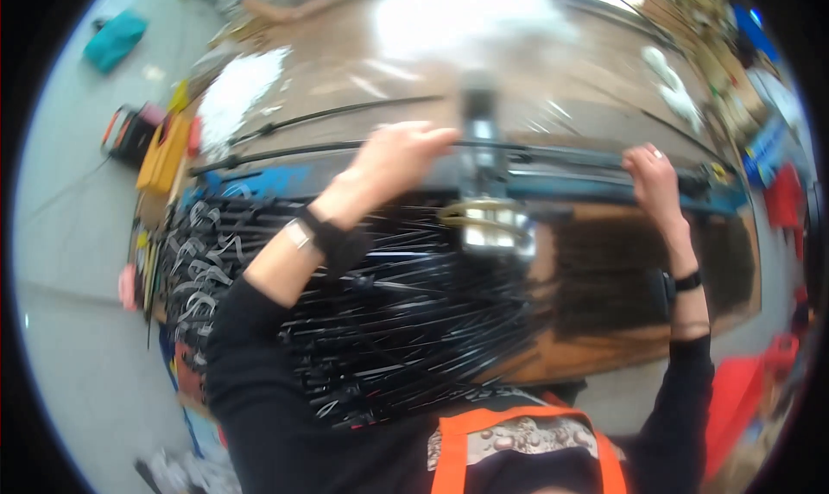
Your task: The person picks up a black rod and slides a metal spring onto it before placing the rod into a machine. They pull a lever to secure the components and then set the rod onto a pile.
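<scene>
My left hand [401,153] is closed round a long thin black rod [294,151], which runs level across the bench from the left. Its fingertips are close to a metal upright [484,136] of a bench-mounted machine, blurred here. Below that upright is a shiny metal block [496,235] with a brass-coloured curved piece across it. My right hand [652,173], with a ring on one finger, is closed above the right end of a long metal rail [570,170]; what it grips is hidden. A second black rod [337,110] lies beyond the first.
A thick pile of black rods [406,321] with grey straps [203,261] covers the near left bench. A dark mat [643,269] lies on the right. White material [242,97] sits at the far left; a yellow container [164,153] stands beside the bench. Something red [747,390] is at right.
</scene>
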A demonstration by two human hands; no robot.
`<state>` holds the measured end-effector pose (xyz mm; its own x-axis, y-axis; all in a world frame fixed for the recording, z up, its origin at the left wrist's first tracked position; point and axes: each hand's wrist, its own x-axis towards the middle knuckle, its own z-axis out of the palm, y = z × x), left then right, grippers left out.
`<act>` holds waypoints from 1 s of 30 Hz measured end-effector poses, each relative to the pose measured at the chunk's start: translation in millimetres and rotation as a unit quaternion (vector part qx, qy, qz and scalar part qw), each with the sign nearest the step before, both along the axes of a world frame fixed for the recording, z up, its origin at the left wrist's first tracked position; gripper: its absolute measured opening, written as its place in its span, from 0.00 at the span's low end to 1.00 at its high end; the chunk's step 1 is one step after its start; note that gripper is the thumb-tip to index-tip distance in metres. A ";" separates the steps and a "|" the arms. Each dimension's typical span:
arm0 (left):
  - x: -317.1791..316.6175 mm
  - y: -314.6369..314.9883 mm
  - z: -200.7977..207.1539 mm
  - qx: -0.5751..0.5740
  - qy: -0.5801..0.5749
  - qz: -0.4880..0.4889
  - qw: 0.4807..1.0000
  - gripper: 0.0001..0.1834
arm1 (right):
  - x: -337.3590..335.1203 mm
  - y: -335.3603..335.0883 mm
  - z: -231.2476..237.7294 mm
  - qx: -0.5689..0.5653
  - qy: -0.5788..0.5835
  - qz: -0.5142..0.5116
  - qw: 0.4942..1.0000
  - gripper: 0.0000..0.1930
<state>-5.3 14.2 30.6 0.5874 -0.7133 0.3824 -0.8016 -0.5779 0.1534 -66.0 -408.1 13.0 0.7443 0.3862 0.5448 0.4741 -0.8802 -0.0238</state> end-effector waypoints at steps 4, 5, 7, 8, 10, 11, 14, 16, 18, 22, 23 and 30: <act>2.1 -9.5 -15.9 -0.013 -0.010 0.024 1.000 0.06 | 1.7 16.5 -0.5 0.035 0.004 0.044 0.998 0.02; 1.2 -8.0 -15.6 -0.014 -0.006 0.033 0.999 0.06 | 1.1 19.0 -1.6 0.045 0.025 0.035 0.998 0.02; -1.3 -5.1 -12.6 -0.016 0.001 0.045 0.999 0.08 | 3.6 27.7 -3.4 0.054 0.026 0.040 0.997 0.03; -1.9 -4.0 -13.0 -0.013 -0.002 0.051 0.999 0.08 | 4.5 32.3 -3.7 0.058 0.029 0.035 0.997 0.03; -0.7 -4.5 -15.7 -0.039 0.032 0.053 0.997 0.10 | 5.1 35.3 -5.0 0.063 0.029 0.031 0.997 0.03; 0.4 -5.4 -16.6 -0.053 0.049 0.052 0.996 0.11 | 5.2 35.2 -8.0 0.068 0.030 0.030 0.997 0.03; -5.7 -6.8 -24.6 -0.103 0.021 0.044 0.993 0.13 | 4.5 35.7 -11.2 0.076 0.031 0.024 0.996 0.03; -6.2 -10.8 -26.5 -0.132 0.013 0.032 0.991 0.14 | 1.0 34.3 -8.1 0.065 0.018 0.040 0.997 0.01; -0.8 -14.3 -26.4 -0.116 0.023 0.033 0.992 0.13 | -5.1 25.3 -5.5 0.038 0.015 0.026 0.999 0.03; 0.3 -11.7 -26.5 -0.026 0.027 0.084 0.996 0.10 | -9.0 47.8 -6.7 0.025 -0.055 0.028 0.998 0.10; -0.7 -15.4 -27.1 -0.004 0.017 0.097 0.995 0.09 | -17.0 56.0 -6.5 0.014 -0.083 0.035 0.996 0.12; 4.6 -22.1 -27.2 0.010 0.022 0.101 0.995 0.11 | -71.4 72.7 -22.8 0.099 0.030 0.035 0.994 0.14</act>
